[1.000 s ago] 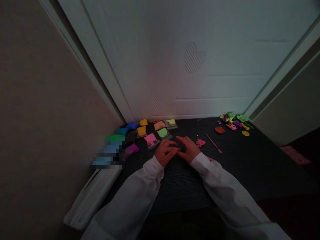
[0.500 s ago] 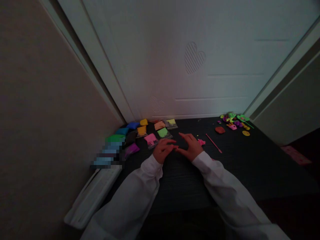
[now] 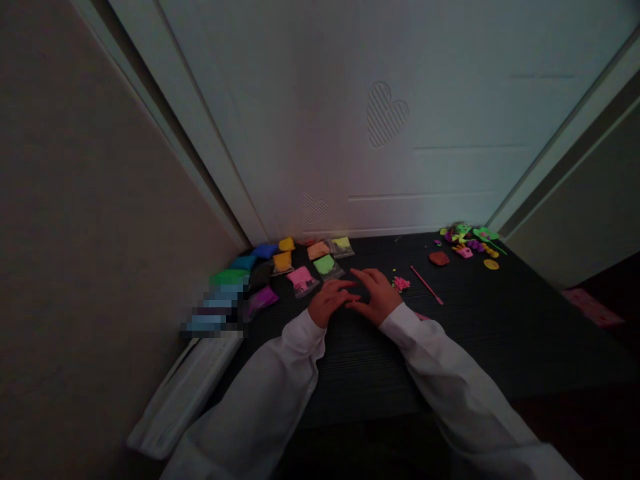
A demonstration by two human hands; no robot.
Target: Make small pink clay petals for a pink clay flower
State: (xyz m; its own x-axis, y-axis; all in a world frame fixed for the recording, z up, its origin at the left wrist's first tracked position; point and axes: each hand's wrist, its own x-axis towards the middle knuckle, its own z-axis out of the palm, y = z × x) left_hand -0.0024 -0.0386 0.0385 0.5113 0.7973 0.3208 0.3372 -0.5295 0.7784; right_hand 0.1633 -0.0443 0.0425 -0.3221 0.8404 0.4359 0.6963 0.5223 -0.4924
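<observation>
My left hand (image 3: 327,302) is just above the dark table, its fingers reaching toward the right hand and drawn close together. Whatever its fingertips may hold is too small and dim to make out. My right hand (image 3: 376,297) faces it, index finger and thumb spread apart, with the thumb at the left fingertips. Right of that hand lies a cluster of small pink clay bits (image 3: 401,285). Beyond the cluster is a thin pink modelling tool (image 3: 427,285). Part of another pink strip (image 3: 421,317) shows beside the right sleeve.
Bags of coloured clay, including a pink bag (image 3: 302,281) and a green bag (image 3: 326,266), lie at the back left. A white case (image 3: 193,390) stands along the left edge. A red clay disc (image 3: 439,258) and several small clay figures (image 3: 463,233) sit at the back right.
My right hand has shifted slightly left, closer to the left hand, uncovering more of the pink bits and the pink strip. The left hand has barely moved.
</observation>
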